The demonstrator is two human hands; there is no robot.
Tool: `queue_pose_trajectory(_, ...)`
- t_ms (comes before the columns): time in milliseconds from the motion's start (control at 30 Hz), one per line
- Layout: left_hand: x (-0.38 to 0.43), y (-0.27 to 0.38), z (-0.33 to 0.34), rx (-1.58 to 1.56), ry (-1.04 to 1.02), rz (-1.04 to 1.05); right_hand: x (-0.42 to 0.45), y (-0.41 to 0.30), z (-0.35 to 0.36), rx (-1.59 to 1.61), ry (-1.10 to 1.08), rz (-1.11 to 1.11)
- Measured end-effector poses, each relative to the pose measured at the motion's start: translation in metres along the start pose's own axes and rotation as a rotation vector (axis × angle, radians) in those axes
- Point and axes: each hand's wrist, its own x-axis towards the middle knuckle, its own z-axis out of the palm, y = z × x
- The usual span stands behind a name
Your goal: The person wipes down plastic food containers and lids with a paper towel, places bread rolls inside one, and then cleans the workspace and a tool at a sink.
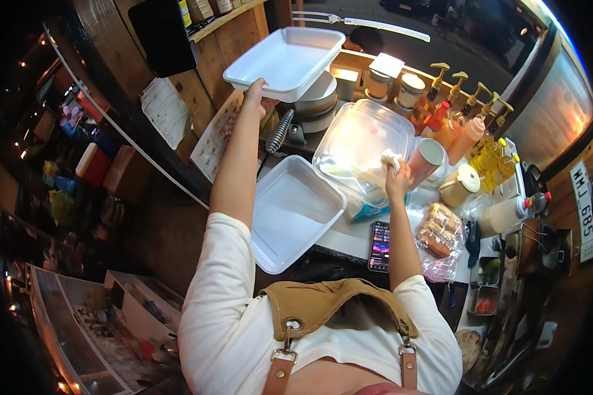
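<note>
My left hand [258,98] grips the near edge of a white plastic tub [286,61], raised and tilted at the back of the stall counter. Between the fingers of my right hand [398,180] is a crumpled white tissue or cloth [391,161]. That hand is over a clear plastic lid [360,138], beside a pink cup-like container [425,160] lying tilted. A second white tub [296,212], with nothing visible in it, rests at the counter's front left edge. Below my right hand lies a lit phone [379,244], partly behind my forearm.
Pump bottles [437,81] and squeeze bottles [467,138] line the back right. Round metal pots [316,98] stand behind the lid, near a coiled metal spring [280,132]. Bagged buns [440,229] lie right of my forearm, and a lidded beige pitcher [459,185] stands beyond them.
</note>
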Motion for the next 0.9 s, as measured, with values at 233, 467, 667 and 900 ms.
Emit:
queue_pose_trajectory(233,-0.079,-0.007,-0.032,-0.06,-0.219,0.009,0.0,-0.008,-0.028,0.183,0.026,-0.116)
queue_pose_trajectory(467,-0.222,-0.058,-0.115,-0.12,-0.048,0.077,-0.005,-0.031,-0.09,0.959,-0.189,-0.043)
queue_pose_trajectory(667,-0.426,-0.06,-0.254,-0.125,0.593,0.289,-0.027,-0.079,-0.121,1.312,-0.375,-0.002)
queue_pose_trajectory(900,-0.534,-0.045,-0.274,1.126,1.16,0.571,-0.127,-0.189,-0.096,1.314,-1.016,-0.02)
